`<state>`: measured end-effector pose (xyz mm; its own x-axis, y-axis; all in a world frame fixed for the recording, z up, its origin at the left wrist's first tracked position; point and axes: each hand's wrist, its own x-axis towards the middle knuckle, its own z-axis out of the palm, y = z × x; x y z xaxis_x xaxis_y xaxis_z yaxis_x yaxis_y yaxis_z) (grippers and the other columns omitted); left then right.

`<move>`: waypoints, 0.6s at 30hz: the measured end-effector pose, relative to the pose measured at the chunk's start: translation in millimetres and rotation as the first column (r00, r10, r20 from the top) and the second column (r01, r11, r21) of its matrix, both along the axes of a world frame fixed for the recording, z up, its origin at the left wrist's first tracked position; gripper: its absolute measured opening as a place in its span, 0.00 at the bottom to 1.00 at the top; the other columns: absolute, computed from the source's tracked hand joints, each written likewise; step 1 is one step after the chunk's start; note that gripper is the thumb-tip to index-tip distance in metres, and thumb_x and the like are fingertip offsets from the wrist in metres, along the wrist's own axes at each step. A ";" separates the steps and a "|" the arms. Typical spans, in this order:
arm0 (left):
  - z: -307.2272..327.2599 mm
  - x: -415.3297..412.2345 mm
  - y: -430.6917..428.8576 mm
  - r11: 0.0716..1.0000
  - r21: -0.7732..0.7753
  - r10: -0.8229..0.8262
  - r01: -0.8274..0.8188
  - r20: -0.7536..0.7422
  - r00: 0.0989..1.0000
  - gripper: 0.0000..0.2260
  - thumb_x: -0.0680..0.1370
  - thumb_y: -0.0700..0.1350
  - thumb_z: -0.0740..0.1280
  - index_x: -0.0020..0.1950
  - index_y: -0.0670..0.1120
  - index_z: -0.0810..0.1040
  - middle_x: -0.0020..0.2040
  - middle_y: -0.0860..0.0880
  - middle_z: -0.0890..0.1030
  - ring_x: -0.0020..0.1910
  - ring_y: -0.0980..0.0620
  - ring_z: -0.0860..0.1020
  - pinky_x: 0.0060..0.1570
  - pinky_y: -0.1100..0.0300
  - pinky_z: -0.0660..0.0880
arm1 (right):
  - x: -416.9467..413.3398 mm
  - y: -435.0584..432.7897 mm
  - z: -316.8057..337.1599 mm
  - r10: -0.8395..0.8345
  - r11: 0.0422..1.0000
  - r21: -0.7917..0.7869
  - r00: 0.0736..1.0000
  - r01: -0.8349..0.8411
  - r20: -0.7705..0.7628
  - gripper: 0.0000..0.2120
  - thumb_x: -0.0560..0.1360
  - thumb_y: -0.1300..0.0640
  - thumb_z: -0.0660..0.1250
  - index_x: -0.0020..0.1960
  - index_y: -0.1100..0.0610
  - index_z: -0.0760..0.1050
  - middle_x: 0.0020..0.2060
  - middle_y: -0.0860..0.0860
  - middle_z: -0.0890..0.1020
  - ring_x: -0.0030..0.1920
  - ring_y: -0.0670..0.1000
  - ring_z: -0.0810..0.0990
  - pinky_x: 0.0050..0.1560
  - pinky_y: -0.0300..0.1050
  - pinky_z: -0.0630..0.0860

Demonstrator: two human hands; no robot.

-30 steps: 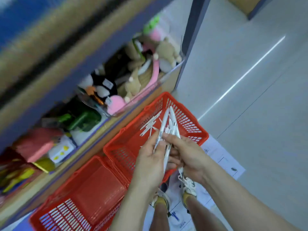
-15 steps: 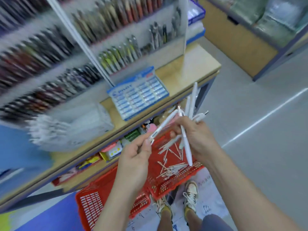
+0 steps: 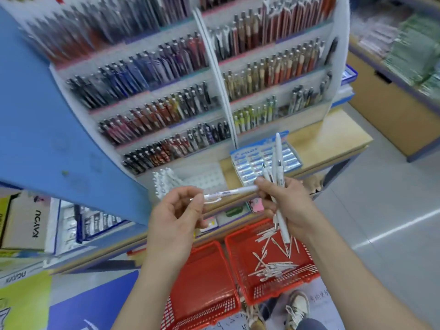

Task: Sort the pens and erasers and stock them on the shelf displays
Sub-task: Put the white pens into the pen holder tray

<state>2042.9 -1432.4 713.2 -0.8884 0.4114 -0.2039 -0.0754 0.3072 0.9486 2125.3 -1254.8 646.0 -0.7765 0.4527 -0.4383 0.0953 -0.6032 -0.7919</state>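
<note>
My left hand (image 3: 177,219) pinches one end of a single white pen (image 3: 229,192) that lies level between both hands. A bunch of white pens (image 3: 277,172) stands upright in the grip of my right hand (image 3: 287,206), whose fingertips also touch the single pen's other end. Below, a red basket (image 3: 307,278) on the floor holds several loose white pens (image 3: 271,265). A second red basket (image 3: 202,282) sits left of it. On the shelf ahead stands a white tray (image 3: 202,178) with white pens at its left side, below the tiered pen display (image 3: 166,110).
A blue-and-white box of erasers (image 3: 257,163) lies on the wooden shelf (image 3: 333,136) right of the tray. A blue panel (image 3: 47,115) juts out at left. Boxes fill the lower left shelf. My shoes (image 3: 296,308) stand on papers by the baskets. Open grey floor lies to the right.
The view rose from the baskets to the pen display. My hands lifted the pens up in front of the shelf, and my left hand drew one pen sideways out of the bunch.
</note>
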 end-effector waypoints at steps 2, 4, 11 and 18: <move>4.5 -15.4 -12.2 1.000 -0.007 0.021 -0.021 -0.003 1.000 0.04 0.76 0.38 0.67 0.47 0.45 0.80 0.36 0.45 0.81 0.30 0.53 0.78 0.34 0.62 0.78 | -11.6 -8.0 -0.3 0.015 1.000 0.007 1.000 -0.015 0.018 0.07 0.76 0.62 0.67 0.40 0.62 0.72 0.28 0.54 0.70 0.21 0.46 0.65 0.21 0.38 0.65; 6.5 -29.2 -19.5 0.999 -0.029 0.014 -0.014 -0.002 1.000 0.04 0.75 0.38 0.69 0.46 0.46 0.82 0.34 0.46 0.82 0.31 0.53 0.79 0.35 0.64 0.78 | -21.7 -15.7 -2.2 0.051 0.998 0.030 0.999 -0.051 0.019 0.06 0.76 0.62 0.67 0.43 0.63 0.72 0.28 0.54 0.71 0.22 0.47 0.67 0.22 0.39 0.67; 12.9 -76.2 -28.2 0.980 -0.156 0.084 -0.126 -0.248 0.965 0.09 0.72 0.38 0.72 0.41 0.53 0.82 0.32 0.51 0.83 0.31 0.55 0.80 0.36 0.66 0.78 | -55.0 -24.5 -13.3 0.086 0.963 0.235 0.980 -0.128 0.181 0.10 0.77 0.55 0.67 0.41 0.59 0.70 0.25 0.52 0.72 0.22 0.50 0.70 0.24 0.42 0.69; 0.3 -108.8 -30.2 0.849 -0.501 -0.138 -0.165 -0.513 0.847 0.02 0.74 0.43 0.70 0.45 0.49 0.83 0.38 0.50 0.83 0.40 0.48 0.80 0.47 0.51 0.77 | -78.6 -2.1 -46.3 0.008 0.772 0.581 0.919 -0.256 0.395 0.11 0.75 0.53 0.67 0.42 0.61 0.72 0.28 0.54 0.71 0.28 0.55 0.70 0.32 0.51 0.73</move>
<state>1934.2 -1462.6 713.5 -0.9234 0.3685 0.1073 0.3645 0.7544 0.5459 2046.8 -1256.9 599.8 -0.6978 0.6219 -0.3554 0.4801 0.0379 -0.8764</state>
